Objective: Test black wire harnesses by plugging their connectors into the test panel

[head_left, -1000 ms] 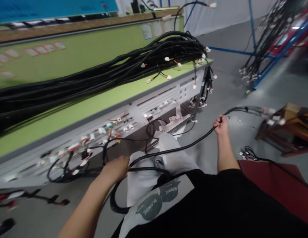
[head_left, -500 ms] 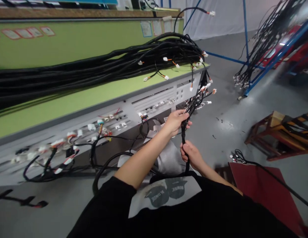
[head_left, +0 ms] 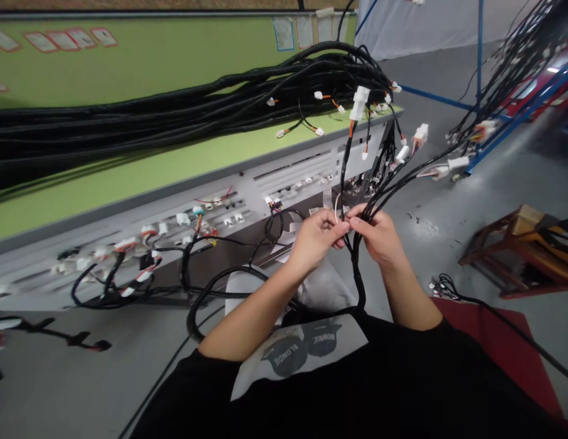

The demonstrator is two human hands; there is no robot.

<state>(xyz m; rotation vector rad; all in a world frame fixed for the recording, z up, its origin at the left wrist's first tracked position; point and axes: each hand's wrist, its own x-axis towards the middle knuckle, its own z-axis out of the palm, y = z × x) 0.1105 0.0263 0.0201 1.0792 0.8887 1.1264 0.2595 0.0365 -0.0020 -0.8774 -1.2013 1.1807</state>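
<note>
Head view: a black cable harness [head_left: 355, 255] is pinched by the left hand [head_left: 318, 236] and right hand [head_left: 379, 235], set close together; above them it is split into slim black branches [head_left: 345, 161] tipped with white connectors [head_left: 360, 103]; below, one thick trunk [head_left: 359, 285] is seen.

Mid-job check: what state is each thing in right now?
Black wire harness: held, its branches fanned out beyond the hands.
Left hand: closed, fingertips at the harness branches.
Right hand: closed on the harness branches.
Cable bundle: lying along the green bench.
Teal connector: on the gray panel, wires attached.
</note>
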